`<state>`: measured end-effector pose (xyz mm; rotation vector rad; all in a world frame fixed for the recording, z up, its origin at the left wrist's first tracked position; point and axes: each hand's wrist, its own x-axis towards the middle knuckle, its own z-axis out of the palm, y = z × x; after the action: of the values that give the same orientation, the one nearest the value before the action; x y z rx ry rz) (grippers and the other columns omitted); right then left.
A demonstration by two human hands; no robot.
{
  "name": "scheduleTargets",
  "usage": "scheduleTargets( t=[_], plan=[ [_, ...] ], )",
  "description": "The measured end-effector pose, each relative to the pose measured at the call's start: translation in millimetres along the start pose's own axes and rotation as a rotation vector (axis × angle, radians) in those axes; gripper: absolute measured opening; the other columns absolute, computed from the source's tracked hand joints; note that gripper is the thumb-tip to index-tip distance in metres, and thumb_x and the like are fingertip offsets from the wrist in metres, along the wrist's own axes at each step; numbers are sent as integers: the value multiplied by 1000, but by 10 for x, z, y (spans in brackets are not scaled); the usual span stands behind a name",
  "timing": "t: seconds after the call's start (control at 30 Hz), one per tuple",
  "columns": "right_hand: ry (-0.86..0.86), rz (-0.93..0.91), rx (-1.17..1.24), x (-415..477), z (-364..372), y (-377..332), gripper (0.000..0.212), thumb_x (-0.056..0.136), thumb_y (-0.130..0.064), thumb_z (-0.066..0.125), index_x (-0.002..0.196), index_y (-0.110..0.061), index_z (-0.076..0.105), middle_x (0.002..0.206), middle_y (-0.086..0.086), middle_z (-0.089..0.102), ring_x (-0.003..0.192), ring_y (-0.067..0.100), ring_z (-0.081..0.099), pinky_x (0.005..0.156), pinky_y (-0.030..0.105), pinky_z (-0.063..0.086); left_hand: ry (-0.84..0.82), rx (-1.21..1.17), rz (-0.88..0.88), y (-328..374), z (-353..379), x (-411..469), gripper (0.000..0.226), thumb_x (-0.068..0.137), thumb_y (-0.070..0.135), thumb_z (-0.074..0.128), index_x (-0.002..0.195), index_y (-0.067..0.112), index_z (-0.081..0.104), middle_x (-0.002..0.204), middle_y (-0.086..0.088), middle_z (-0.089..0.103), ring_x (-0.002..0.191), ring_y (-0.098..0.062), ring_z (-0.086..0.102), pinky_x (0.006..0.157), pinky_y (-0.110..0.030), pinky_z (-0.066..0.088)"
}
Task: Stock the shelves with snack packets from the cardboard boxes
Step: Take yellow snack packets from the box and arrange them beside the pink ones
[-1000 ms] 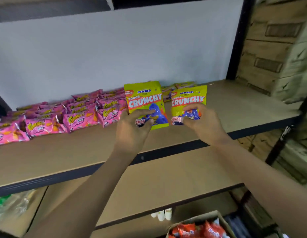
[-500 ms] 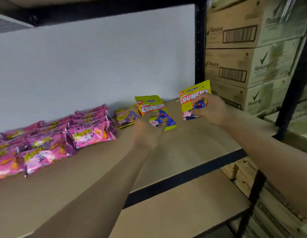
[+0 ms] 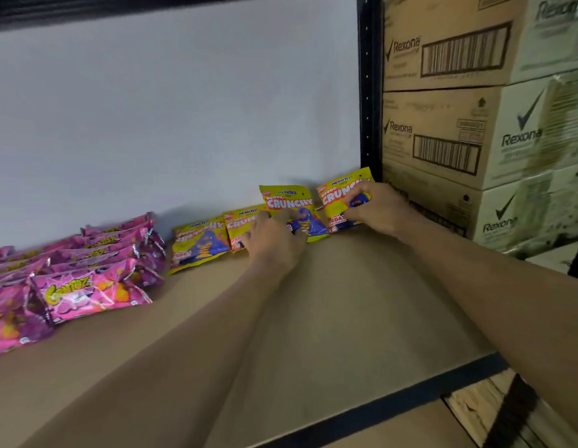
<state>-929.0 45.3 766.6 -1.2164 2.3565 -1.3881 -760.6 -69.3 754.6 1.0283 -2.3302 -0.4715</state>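
My left hand (image 3: pixel 274 239) grips a yellow Crunchy packet (image 3: pixel 289 202) standing against the white back wall of the brown shelf (image 3: pixel 329 318). To its right, my right hand (image 3: pixel 375 206) grips a second yellow Crunchy packet (image 3: pixel 337 197) next to the black upright post (image 3: pixel 366 92). Two more yellow Crunchy packets (image 3: pixel 200 240) lie on the shelf to the left of my left hand. Further left lies a pile of pink snack packets (image 3: pixel 87 266).
Stacked Rexona cardboard boxes (image 3: pixel 475 124) fill the bay right of the post. The shelf's black front edge (image 3: pixel 410 396) runs across the lower right, with a wooden pallet (image 3: pixel 494 412) below it. Bare shelf surface stretches between the packets and the front edge.
Both hands have reached deeper into the shelf and set the two yellow packets down near the back wall. The right packet has moved right, close to the post.
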Motion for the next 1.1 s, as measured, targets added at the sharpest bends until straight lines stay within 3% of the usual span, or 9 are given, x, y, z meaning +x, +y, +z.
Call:
scheduleTargets(
  t=[0.13, 0.2, 0.27, 0.4, 0.53, 0.67, 0.77, 0.93, 1.1],
  plan=[
    [81, -4, -144, 147, 41, 145, 34, 51, -57, 71, 83, -47, 65, 118, 0, 53, 105, 17, 55, 100, 39, 46, -21, 135, -23, 26, 82, 58, 34, 94, 42, 53, 126, 50, 58, 151, -6, 29, 142, -31, 20, 112, -48, 17],
    [78, 5, -212, 146, 54, 172, 29, 64, -51, 76, 91, -46, 65, 132, -3, 40, 119, 15, 42, 108, 32, 24, 5, 183, -5, 8, 125, 52, 32, 95, 43, 51, 126, 52, 58, 156, -4, 19, 143, -31, 14, 112, -48, 16],
    [154, -30, -305, 136, 70, 189, 28, 74, -44, 77, 100, -46, 66, 139, -4, 33, 132, 19, 32, 108, 38, 19, 44, 209, 35, -6, 152, 45, 31, 96, 42, 50, 125, 50, 58, 154, 0, 22, 141, -29, 17, 110, -48, 18],
    [179, -143, -445, 97, 154, 170, 25, 78, -54, 68, 101, -45, 67, 127, -8, 43, 123, 19, 38, 94, 38, 22, 36, 265, 115, 22, 168, 38, 31, 99, 43, 41, 127, 40, 54, 142, 5, 45, 135, -26, 29, 106, -49, 21],
    [144, -91, -596, 112, 161, 192, 32, 86, -59, 55, 113, -45, 63, 130, -5, 46, 123, 22, 35, 88, 40, 21, -49, 311, 145, 44, 176, 23, 40, 99, 47, 33, 136, 46, 49, 145, 12, 45, 135, -28, 31, 108, -53, 18],
    [144, -61, -614, 124, 157, 193, 30, 91, -56, 53, 117, -44, 61, 133, -3, 46, 126, 23, 35, 96, 45, 26, -100, 344, 170, 56, 153, 9, 48, 97, 50, 32, 144, 44, 37, 152, 14, 40, 138, -30, 28, 110, -55, 17],
    [134, -69, -652, 139, 166, 182, 33, 93, -55, 51, 122, -44, 60, 137, -3, 46, 128, 25, 34, 97, 47, 26, -64, 385, 134, 70, 140, -13, 46, 94, 56, 35, 138, 44, 43, 155, 9, 34, 142, -32, 21, 111, -54, 15],
    [160, -30, -680, 165, 187, 194, 37, 94, -57, 45, 126, -43, 58, 140, -1, 47, 128, 27, 34, 98, 48, 27, -68, 389, 53, 84, 112, -34, 44, 92, 61, 34, 132, 50, 48, 144, -2, 39, 135, -35, 29, 107, -54, 18],
    [137, -45, -726, 109, 201, 164, 67, 80, -82, 39, 132, -42, 53, 140, 1, 46, 128, 30, 36, 99, 49, 26, 5, 477, -65, 124, 93, -69, 55, 87, 71, 34, 135, 45, 43, 143, -8, 36, 134, -39, 28, 103, -55, 20]
  ],
)
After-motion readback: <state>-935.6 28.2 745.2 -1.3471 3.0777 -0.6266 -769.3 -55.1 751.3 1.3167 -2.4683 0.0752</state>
